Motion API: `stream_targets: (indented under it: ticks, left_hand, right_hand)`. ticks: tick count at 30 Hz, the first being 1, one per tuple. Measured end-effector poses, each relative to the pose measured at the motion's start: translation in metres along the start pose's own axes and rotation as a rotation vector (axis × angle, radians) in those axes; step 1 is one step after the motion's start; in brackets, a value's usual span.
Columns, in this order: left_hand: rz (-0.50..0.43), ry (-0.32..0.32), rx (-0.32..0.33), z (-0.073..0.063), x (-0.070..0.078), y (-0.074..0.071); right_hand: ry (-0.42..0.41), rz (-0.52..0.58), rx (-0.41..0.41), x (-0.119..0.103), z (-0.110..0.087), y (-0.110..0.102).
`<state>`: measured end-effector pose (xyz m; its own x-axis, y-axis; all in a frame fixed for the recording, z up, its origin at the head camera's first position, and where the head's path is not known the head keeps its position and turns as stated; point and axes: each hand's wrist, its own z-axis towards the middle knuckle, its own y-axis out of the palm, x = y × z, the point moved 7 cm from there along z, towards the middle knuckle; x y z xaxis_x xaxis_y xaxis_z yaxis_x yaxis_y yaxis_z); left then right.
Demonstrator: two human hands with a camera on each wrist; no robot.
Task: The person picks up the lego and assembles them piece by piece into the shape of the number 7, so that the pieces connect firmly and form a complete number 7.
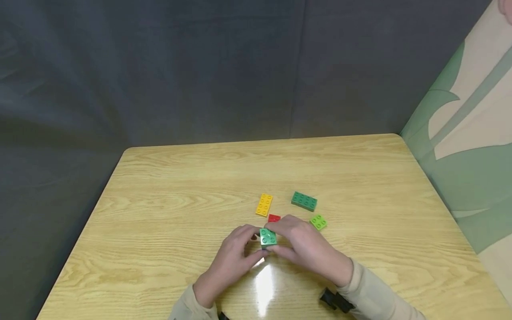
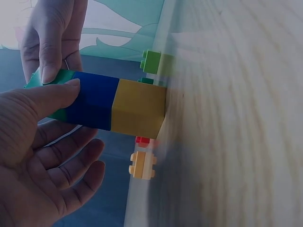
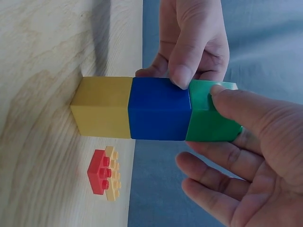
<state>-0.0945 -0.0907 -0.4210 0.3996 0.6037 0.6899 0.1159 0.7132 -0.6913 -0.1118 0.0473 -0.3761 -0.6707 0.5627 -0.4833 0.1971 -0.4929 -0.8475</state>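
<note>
A three-brick stack stands upright on the table between both hands: a yellow brick (image 3: 102, 113) at the bottom, a blue brick (image 3: 160, 113) in the middle, a green brick (image 1: 268, 238) with studs on top. Around the blue brick, the left hand (image 1: 237, 251) pinches with its thumb on the near side. The right hand (image 1: 306, 242) pinches the green brick between thumb and fingers. From above, the green brick hides the lower two. No gap shows between the stacked bricks in the right wrist view.
Just beyond the hands lies a red brick (image 1: 274, 218), partly hidden by the right hand. Behind it are a flat yellow-orange brick (image 1: 264, 205) and a long dark green brick (image 1: 304, 201). A light green brick (image 1: 318, 222) lies right, on the wooden table (image 1: 168, 213).
</note>
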Motion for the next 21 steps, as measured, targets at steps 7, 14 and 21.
stream_targets:
  ticks: [7, 14, 21]
  left_hand:
    - [0.003, 0.012, 0.01, 0.001, 0.005, -0.005]
    - [-0.003, 0.022, 0.014, 0.001, 0.01, -0.009]
    - [0.002, 0.016, 0.012, 0.002, 0.013, -0.01]
  right_hand:
    - [-0.006, 0.005, 0.006, -0.001, -0.001, 0.0]
    - [-0.026, 0.001, 0.006, -0.002, 0.0, 0.0]
    - [-0.037, -0.012, -0.002, -0.002, -0.001, 0.0]
